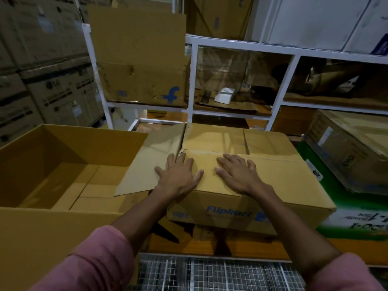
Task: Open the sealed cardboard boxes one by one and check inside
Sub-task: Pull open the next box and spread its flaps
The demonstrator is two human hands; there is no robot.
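A brown cardboard box with blue Flipkart print (273, 175) lies in front of me, its top flaps folded down. A strip of clear tape runs along the seam between the flaps. My left hand (178, 175) lies flat with spread fingers on the near flap at the box's left end, its fingertips at the seam. My right hand (237, 173) presses flat on the same flap a little to the right. A loose side flap (151, 162) sticks out from the box's left end over the neighbouring box.
A large open cardboard box (63, 227) stands at my left with smaller boxes inside. White metal shelving (191, 80) behind holds more cartons. Stacked cartons (42, 80) fill the far left. A green-and-white carton (357, 217) sits at right. A wire mesh (210, 274) lies below.
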